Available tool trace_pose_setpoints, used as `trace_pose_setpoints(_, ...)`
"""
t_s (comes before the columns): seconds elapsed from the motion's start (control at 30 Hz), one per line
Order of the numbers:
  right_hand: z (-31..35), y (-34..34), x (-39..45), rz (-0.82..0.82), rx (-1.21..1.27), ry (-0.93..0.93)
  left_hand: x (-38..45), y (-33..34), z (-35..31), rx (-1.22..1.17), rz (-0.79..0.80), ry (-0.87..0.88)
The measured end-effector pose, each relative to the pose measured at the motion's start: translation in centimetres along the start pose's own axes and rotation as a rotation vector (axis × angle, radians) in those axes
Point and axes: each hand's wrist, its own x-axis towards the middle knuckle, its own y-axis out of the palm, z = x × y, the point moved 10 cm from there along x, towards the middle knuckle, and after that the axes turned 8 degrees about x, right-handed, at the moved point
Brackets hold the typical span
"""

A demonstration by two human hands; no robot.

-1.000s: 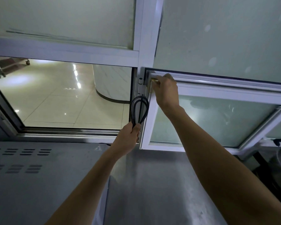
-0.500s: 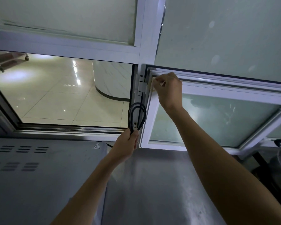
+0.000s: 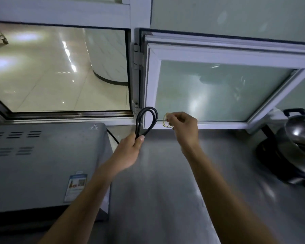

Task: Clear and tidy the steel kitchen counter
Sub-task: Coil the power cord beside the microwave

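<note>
Cable (image 3: pixel 146 120) coiled in upright loops, long axis vertical, clamped at its base in left hand (image 3: pixel 130 152) just right of grey appliance (image 3: pixel 42 164); rubber bands (image 3: pixel 167 120) pinched by right hand (image 3: pixel 183 127) just beside, nearer for binding.

Lighting: I am seeing a dim, blue-grey interior; brightest light is coming through the open window (image 3: pixel 60 67), glaring in streaks off the floor beyond. Steel counter (image 3: pixel 165 182) is showing soft sheen. Wide-angle bending at edges; right-hand pans (image 3: pixel 296 143) are looking smeared, possibly motion blur.
</note>
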Motion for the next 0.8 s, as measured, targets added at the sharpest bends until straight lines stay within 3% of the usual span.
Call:
trace_pose_setpoints(0.37, -8.6, -2.8, -4.6, -0.016, 0.548, 0.381, -1.3, 3.9, 1.7, 0.205, 0.115, -0.054)
trace_pose_setpoints(0.6, -9.1, -2.8, -4.7, 0.039, 0.666, 0.368, -1.4, 5.0, 2.0, 0.226, 0.134, -0.067)
trace_pose_setpoints(0.8, -8.6, -2.9, -4.5, 0.064, 0.625, 0.298, -1.6, 5.2, 1.9, 0.224, 0.146, -0.071)
